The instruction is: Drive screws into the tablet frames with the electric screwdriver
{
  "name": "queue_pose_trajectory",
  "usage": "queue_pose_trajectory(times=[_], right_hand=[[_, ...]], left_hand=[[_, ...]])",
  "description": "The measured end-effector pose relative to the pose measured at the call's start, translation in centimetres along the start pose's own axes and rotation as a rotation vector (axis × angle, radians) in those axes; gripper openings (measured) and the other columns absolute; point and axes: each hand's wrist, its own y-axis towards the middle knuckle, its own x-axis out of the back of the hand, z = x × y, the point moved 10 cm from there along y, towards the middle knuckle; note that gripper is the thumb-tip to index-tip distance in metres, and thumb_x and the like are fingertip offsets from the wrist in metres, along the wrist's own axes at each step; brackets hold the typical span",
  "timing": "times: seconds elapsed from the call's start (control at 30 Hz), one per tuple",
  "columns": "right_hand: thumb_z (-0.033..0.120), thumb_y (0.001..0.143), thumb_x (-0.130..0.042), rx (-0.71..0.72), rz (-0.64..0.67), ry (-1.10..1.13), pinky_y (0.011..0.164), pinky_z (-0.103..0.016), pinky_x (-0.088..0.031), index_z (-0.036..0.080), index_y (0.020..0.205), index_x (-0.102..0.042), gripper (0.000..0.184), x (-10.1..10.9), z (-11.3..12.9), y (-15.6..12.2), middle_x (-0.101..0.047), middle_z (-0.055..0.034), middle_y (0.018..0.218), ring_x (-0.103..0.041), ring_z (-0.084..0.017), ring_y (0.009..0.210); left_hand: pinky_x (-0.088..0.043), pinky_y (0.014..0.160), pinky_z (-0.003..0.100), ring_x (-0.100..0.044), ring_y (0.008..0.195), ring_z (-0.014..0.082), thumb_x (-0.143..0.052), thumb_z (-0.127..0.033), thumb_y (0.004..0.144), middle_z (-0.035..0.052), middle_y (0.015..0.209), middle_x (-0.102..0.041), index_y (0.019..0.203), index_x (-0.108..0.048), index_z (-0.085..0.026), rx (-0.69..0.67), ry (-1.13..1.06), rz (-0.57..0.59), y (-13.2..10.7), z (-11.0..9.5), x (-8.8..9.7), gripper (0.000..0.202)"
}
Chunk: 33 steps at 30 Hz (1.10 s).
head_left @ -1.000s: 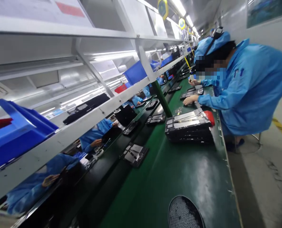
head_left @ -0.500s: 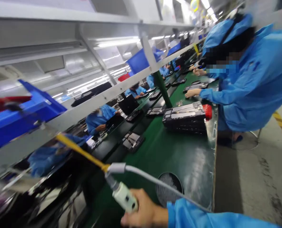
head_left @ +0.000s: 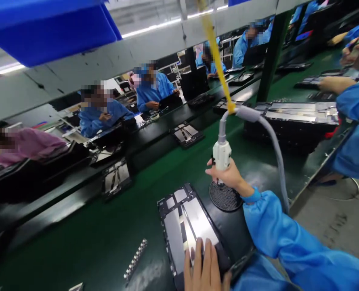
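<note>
My right hand (head_left: 226, 173) is wrapped round a white electric screwdriver (head_left: 221, 155), which hangs upright by its grey cable and a yellow strap (head_left: 214, 52). Its lower end is over a round black dish (head_left: 224, 197) with a dotted pattern inside; whether it touches cannot be made out. My left hand (head_left: 202, 268) lies with straight fingers on the near end of an opened tablet-like device (head_left: 173, 226), showing silver battery panels in a black frame. To the left of that device, a strip of small metallic pieces (head_left: 135, 260) rests on the green table.
More opened devices lie along a dark channel, one here (head_left: 187, 133). A device stack (head_left: 294, 125) stands at the right, near a co-worker's sleeve (head_left: 356, 105). A green post (head_left: 274, 52) rises behind it. A white rail (head_left: 76, 66) crosses overhead with a blue bin (head_left: 55, 32).
The view has swung down and left, bringing the near device and my left hand into sight. My right hand has brought the screwdriver from a tilted pose to upright over the dish.
</note>
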Motion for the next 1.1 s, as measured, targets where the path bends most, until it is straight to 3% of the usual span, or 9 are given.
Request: queue_pose_trajectory(times=[0.13, 0.27, 0.4, 0.5, 0.63, 0.73, 0.8, 1.0, 1.1], right_hand=[[0.028, 0.061, -0.076, 0.025, -0.097, 0.103, 0.037, -0.024, -0.039, 0.017, 0.076, -0.056, 0.027, 1.7, -0.8, 0.5, -0.053, 0.0072, 0.04, -0.047, -0.01, 0.033], [0.026, 0.062, -0.075, 0.046, -0.112, 0.083, 0.038, -0.024, -0.04, 0.016, 0.074, -0.057, 0.023, 1.0, -1.4, 0.7, -0.054, 0.0062, 0.041, -0.049, -0.01, 0.034], [0.025, 0.061, -0.074, 0.036, -0.111, 0.021, 0.038, -0.024, -0.041, 0.016, 0.072, -0.061, 0.02, 0.3, -1.7, 0.8, -0.053, 0.0057, 0.041, -0.049, -0.011, 0.035], [0.026, 0.061, -0.074, 0.027, -0.116, 0.003, 0.038, -0.025, -0.041, 0.015, 0.072, -0.063, 0.019, 0.3, -1.8, 0.8, -0.052, 0.006, 0.041, -0.048, -0.011, 0.035], [0.024, 0.061, -0.073, 0.031, -0.108, -0.017, 0.039, -0.025, -0.041, 0.015, 0.074, -0.063, 0.018, 0.3, -2.0, 0.9, -0.053, 0.0052, 0.041, -0.048, -0.011, 0.035], [0.024, 0.062, -0.073, 0.029, -0.101, -0.014, 0.038, -0.025, -0.04, 0.016, 0.074, -0.063, 0.018, 0.3, -2.3, 0.9, -0.054, 0.0054, 0.042, -0.049, -0.011, 0.035], [0.024, 0.062, -0.073, 0.025, -0.103, -0.013, 0.038, -0.025, -0.04, 0.016, 0.075, -0.063, 0.018, 0.3, -2.5, 0.8, -0.054, 0.0056, 0.043, -0.049, -0.011, 0.035], [0.024, 0.064, -0.072, 0.044, -0.088, -0.035, 0.041, -0.026, -0.042, 0.014, 0.084, -0.064, 0.024, 0.1, -2.2, 0.8, -0.054, 0.0064, 0.042, -0.049, -0.011, 0.036], [0.025, 0.064, -0.074, 0.046, -0.094, -0.05, 0.041, -0.026, -0.042, 0.013, 0.087, -0.064, 0.028, 0.3, -2.0, 0.5, -0.054, 0.0067, 0.042, -0.049, -0.011, 0.036]], left_hand=[[-0.016, 0.115, 0.057, -0.056, 0.117, 0.0343, -0.057, -0.033, 0.081, 0.0122, 0.122, -0.065, 0.12, -0.061, -0.016, 0.019, -0.049, 0.035, -0.2, 0.0, -1.7, 0.042], [-0.013, 0.116, 0.059, -0.051, 0.124, 0.0317, -0.053, -0.024, 0.084, 0.0132, 0.128, -0.061, 0.124, -0.057, -0.013, 0.04, -0.049, 0.1, 1.1, -0.9, -3.1, 0.041], [-0.018, 0.113, 0.062, -0.044, 0.13, 0.034, -0.053, -0.021, 0.084, 0.0145, 0.133, -0.056, 0.127, -0.054, -0.011, 0.117, -0.093, 0.113, 2.4, -1.8, -3.5, 0.044], [-0.023, 0.113, 0.058, -0.051, 0.125, 0.0297, -0.05, -0.013, 0.085, 0.0105, 0.123, -0.064, 0.126, -0.056, -0.017, 0.1, -0.256, 0.035, 2.7, -1.1, -2.1, 0.042], [-0.04, 0.106, 0.047, -0.066, 0.102, 0.0187, -0.04, 0.001, 0.085, 0.0053, 0.103, -0.073, 0.127, -0.055, -0.024, 0.119, -0.375, -0.101, 2.2, 3.0, 0.8, 0.051], [-0.05, 0.096, 0.037, -0.069, 0.092, 0.0176, -0.052, -0.006, 0.086, 0.0045, 0.094, -0.074, 0.123, -0.06, -0.023, 0.351, -0.365, -0.211, 1.0, 7.1, 2.0, 0.042], [-0.053, 0.092, 0.033, -0.068, 0.096, 0.0192, -0.058, -0.013, 0.085, 0.0042, 0.093, -0.075, 0.113, -0.067, -0.023, 0.493, -0.378, -0.225, 0.2, 8.4, 1.6, 0.031], [-0.052, 0.094, 0.034, -0.066, 0.102, 0.0202, -0.054, -0.016, 0.088, 0.0053, 0.098, -0.074, 0.104, -0.072, -0.024, 0.509, -0.561, -0.202, 0.9, 6.5, 0.4, 0.025], [-0.056, 0.079, 0.028, -0.068, 0.089, 0.0181, -0.057, -0.019, 0.086, 0.0083, 0.099, -0.07, 0.096, -0.074, -0.022, 0.498, -0.599, -0.211, 1.6, 7.1, 1.4, 0.02]])
